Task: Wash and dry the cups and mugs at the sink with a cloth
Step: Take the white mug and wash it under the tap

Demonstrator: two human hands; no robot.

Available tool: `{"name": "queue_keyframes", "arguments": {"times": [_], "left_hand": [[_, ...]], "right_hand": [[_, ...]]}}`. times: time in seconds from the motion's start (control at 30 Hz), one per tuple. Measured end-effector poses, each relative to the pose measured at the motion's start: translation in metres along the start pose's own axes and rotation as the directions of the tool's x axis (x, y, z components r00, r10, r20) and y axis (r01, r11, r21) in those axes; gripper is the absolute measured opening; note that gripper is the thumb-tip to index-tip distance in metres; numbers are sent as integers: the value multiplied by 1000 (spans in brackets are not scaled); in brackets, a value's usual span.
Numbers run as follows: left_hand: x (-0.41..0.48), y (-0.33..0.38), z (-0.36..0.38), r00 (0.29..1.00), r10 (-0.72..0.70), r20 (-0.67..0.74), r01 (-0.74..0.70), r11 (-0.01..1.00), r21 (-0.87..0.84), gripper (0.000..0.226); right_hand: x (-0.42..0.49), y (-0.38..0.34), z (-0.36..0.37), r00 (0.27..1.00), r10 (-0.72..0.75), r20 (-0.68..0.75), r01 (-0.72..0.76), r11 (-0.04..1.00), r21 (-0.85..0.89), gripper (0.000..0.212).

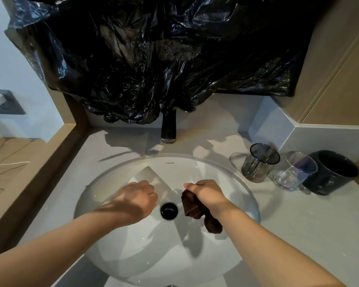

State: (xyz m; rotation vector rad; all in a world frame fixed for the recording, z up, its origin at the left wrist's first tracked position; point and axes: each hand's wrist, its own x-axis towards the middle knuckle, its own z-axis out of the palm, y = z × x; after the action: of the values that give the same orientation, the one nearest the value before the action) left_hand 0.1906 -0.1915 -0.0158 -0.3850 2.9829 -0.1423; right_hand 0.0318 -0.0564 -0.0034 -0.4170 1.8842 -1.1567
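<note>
Over the white sink basin (116, 255), my right hand (206, 193) grips a dark brown cloth (197, 208) that hangs down beside the black drain (169, 210). My left hand (140, 193) hovers over the basin to the left of the drain, fingers curled under, holding nothing that I can see. On the counter to the right stand a smoked glass mug (259, 162) with a clear handle, a clear glass tumbler (294, 170) and a black mug (332, 172), all upright and apart from both hands.
A dark faucet (168, 129) rises behind the basin, its top hidden under a black plastic bag (153, 59) that covers the wall above. The grey counter (298, 235) surrounds the sink. A wooden ledge (19, 183) with cables lies at left.
</note>
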Motion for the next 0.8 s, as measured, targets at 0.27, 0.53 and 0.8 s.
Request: {"name": "queue_keyframes", "arguments": {"times": [0.27, 0.53, 0.8], "left_hand": [[-2, 0, -3, 999, 31, -42, -32, 999, -36, 46], [-1, 5, -7, 996, -65, 56, 67, 997, -42, 36], [2, 18, -18, 823, -565, 58, 427, 548, -719, 30]], "right_hand": [[1, 0, 1, 1000, -4, 3, 4, 1000, 12, 32], [0, -1, 2, 1000, 0, 6, 0, 997, 74, 31], [1, -4, -4, 998, 23, -50, -11, 972, 234, 26]]}}
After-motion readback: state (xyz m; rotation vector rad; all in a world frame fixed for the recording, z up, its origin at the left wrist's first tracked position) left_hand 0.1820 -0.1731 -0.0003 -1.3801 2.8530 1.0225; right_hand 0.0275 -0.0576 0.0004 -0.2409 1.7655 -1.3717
